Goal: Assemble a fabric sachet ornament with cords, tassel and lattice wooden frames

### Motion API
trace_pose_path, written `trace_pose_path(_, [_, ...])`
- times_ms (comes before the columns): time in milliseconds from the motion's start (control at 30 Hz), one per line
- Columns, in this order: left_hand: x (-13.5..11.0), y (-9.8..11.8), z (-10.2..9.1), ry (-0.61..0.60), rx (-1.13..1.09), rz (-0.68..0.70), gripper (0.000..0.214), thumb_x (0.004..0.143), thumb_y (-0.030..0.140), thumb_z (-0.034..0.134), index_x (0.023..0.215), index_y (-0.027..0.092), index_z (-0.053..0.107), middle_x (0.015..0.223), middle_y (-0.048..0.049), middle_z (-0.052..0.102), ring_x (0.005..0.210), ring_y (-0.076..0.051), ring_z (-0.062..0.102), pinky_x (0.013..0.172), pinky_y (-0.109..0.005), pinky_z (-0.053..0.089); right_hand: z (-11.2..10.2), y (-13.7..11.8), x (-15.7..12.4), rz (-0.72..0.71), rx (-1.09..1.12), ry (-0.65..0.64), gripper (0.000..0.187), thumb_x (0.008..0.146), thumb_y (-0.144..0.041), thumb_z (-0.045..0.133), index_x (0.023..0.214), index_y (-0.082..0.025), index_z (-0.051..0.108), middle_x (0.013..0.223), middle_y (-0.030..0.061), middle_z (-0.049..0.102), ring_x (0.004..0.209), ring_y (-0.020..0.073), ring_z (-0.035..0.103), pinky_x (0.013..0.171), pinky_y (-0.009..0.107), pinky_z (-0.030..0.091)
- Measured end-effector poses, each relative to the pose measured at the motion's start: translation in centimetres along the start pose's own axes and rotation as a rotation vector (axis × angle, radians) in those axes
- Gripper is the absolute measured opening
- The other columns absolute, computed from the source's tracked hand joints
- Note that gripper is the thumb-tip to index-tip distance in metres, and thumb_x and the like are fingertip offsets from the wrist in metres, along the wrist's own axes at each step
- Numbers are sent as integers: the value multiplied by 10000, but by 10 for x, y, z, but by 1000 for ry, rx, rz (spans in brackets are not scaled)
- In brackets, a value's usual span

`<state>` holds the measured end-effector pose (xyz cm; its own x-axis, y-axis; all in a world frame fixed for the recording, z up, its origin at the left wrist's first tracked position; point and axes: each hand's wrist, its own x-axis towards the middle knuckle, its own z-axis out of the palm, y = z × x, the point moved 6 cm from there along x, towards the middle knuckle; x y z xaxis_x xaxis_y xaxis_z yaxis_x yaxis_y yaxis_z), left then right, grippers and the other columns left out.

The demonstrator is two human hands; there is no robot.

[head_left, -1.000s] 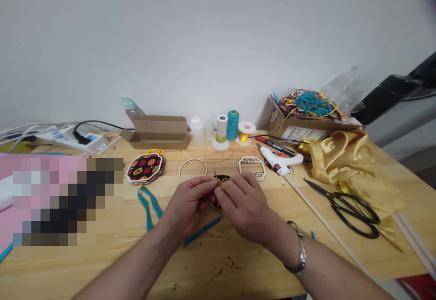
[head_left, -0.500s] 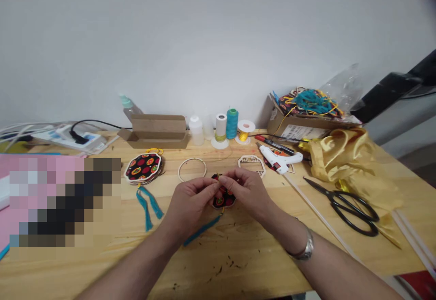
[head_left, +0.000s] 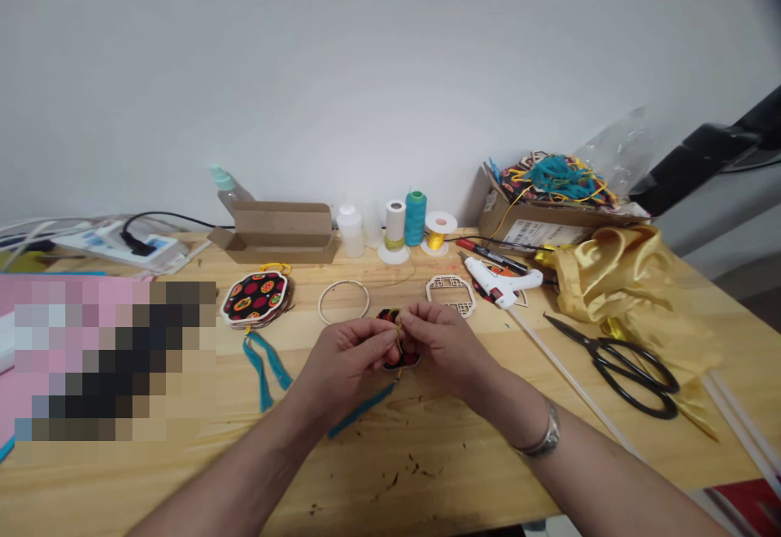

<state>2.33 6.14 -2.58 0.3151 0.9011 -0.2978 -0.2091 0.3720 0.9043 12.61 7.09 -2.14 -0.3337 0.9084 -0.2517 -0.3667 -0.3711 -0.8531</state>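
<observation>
My left hand (head_left: 345, 362) and my right hand (head_left: 445, 342) meet over the middle of the wooden table (head_left: 427, 472). Both pinch a thin yellow cord (head_left: 399, 340) on a small black ornament with red and orange dots (head_left: 390, 317), mostly hidden under my fingers. A teal tassel (head_left: 359, 413) trails from the ornament toward me. A finished ornament of the same fabric (head_left: 256, 297) with a teal tassel (head_left: 265, 366) lies to the left.
A wooden ring (head_left: 345, 301) and a fretwork wooden frame (head_left: 451, 293) lie just beyond my hands. White glue gun (head_left: 503, 281), black scissors (head_left: 622, 366), yellow satin cloth (head_left: 616, 277), thread spools (head_left: 416, 218), cardboard boxes (head_left: 277, 232) and a power strip (head_left: 122, 246) line the back.
My right hand has drawn back off the ornament and come together with the left at the yellow cord. The ornament shows a little more than a second ago.
</observation>
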Motion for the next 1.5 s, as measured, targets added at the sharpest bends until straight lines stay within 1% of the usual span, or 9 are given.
trace_pose_path(133, [0,-1,-1,8,13,-3,164,724,240,659,606,126,653,534,23,544,496,-42,406,481,-160,294,2,5,1,38,149,-40,255,660,-360,667,624,-159,515,523,-29,529,484,96,497,515,242,391])
trace_pose_path(300, [-2,-2,-3,74,37,-49,135,695,245,685,633,126,675,531,13,568,450,-27,385,429,-150,245,-19,-10,7,-52,182,136,242,660,-318,682,618,-154,509,539,-48,489,489,61,450,489,197,344])
trace_pose_path(433, [-1,1,-5,122,-29,-42,114,665,229,703,648,117,688,522,10,571,427,-13,355,400,-135,215,-33,-20,10,-44,-169,244,177,751,-309,573,661,-158,555,477,-38,503,438,75,443,438,201,309])
trace_pose_path(533, [0,3,-7,151,-81,-27,108,660,221,702,661,114,693,539,2,575,454,-21,380,416,-131,245,-27,-18,8,20,-421,192,214,777,-294,525,633,-144,573,446,-26,513,399,73,433,403,200,280])
trace_pose_path(667, [1,2,-8,153,-88,-23,121,664,232,692,664,111,697,538,-4,566,459,-36,394,414,-146,260,-9,-11,3,27,-288,70,191,728,-335,594,710,-152,540,517,-28,564,432,71,475,430,195,340])
trace_pose_path(1033, [2,0,-8,167,-84,-40,118,633,227,714,666,113,707,531,-5,588,440,-21,377,413,-137,264,-6,-3,2,45,-136,36,357,589,-226,717,852,-157,485,576,-32,619,467,75,527,478,200,405])
trace_pose_path(1300, [1,3,-8,153,-31,-17,134,672,258,693,662,124,699,558,-10,599,469,-48,430,441,-166,313,-12,-11,1,-13,-224,123,240,630,-179,661,831,-154,533,626,-28,603,492,68,516,454,183,391])
trace_pose_path(1433, [-1,7,-7,161,-13,-7,113,667,242,692,655,131,701,544,-3,600,472,-42,428,447,-152,310,-13,-11,1,47,-275,149,75,713,-210,585,723,-142,554,545,-30,565,445,61,483,430,178,369])
trace_pose_path(1500, [-2,9,-5,167,-2,-6,115,659,244,696,649,130,699,531,1,594,456,-37,406,431,-148,291,-9,-9,1,81,-286,110,191,768,-283,534,647,-136,559,522,-16,560,441,68,492,435,188,373])
